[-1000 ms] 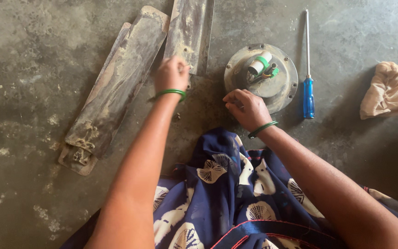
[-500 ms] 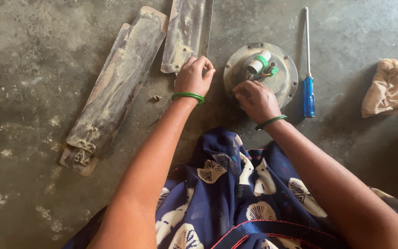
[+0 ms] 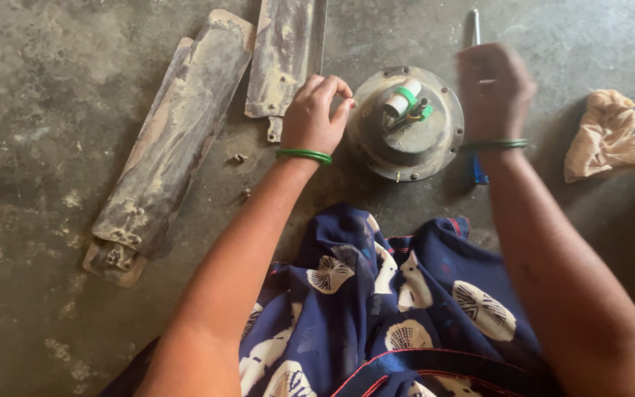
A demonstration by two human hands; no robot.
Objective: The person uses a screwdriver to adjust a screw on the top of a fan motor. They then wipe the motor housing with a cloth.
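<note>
1. The left hand (image 3: 314, 114) sat just above the centre of the frame, at the left rim of the round metal fan motor (image 3: 406, 151). Its fingers were curled and its thumb and fingertips were pinched together against that rim. I could not tell whether they gripped the rim or some small part there.
2. The right hand (image 3: 492, 88) was blurred, right of the motor and over the screwdriver (image 3: 474, 18). The shaft showed above the hand and the blue handle below the wrist. Whether the hand had closed on the tool or only hovered over it could not be made out.
3. The motor lay on the concrete floor (image 3: 38, 81), centre top, with a white-and-green capacitor and wires on its upper face.
4. Dusty fan blades (image 3: 178, 132) lay to the upper left and a further blade (image 3: 284, 55) above the left hand. A small screw (image 3: 240, 157) rested between blades and motor. A crumpled rag (image 3: 605, 136) lay at the right edge, well apart.
5. By my judgement the step in hand was work at the motor's rim, one hand steadying it while the other went to the tool.
6. A next move would call for a firm hold on the housing and a sure grasp of the screwdriver's handle, minding the loose screw nearby.
</note>
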